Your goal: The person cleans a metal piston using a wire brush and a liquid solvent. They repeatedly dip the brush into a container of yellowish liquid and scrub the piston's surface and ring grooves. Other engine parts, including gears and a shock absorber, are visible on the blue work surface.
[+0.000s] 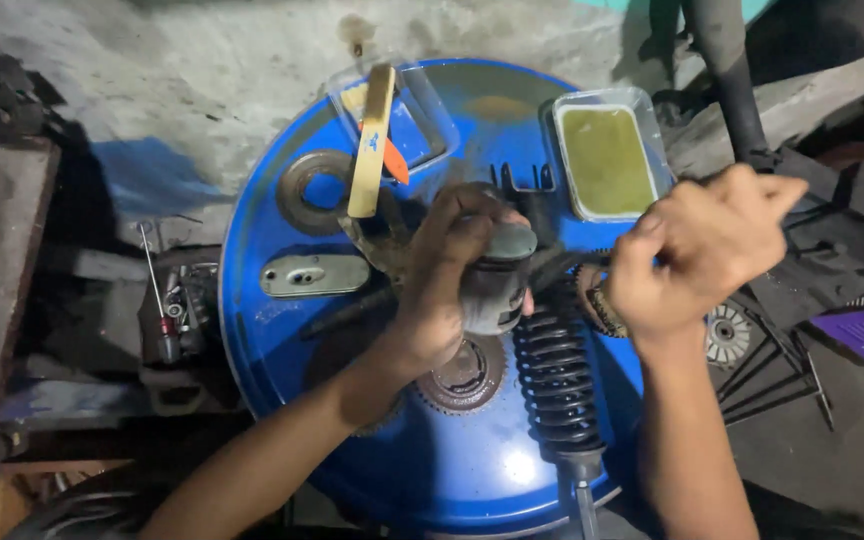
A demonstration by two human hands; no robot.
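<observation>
Above the blue drum lid (282,330), my left hand (442,290) grips a grey piston (497,285); my right hand (697,250), fisted on a thin tool, works its side; job unfinished.

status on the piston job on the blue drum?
Done: parts laid out on the blue drum, including a shock spring and a metal cover. In hand: left hand grips the piston; right hand works a dark tool at it. Left: piston not fitted anywhere.

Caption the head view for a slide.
Left hand holds a grey piston, right hand beside it, above a blue drum lid.
</observation>
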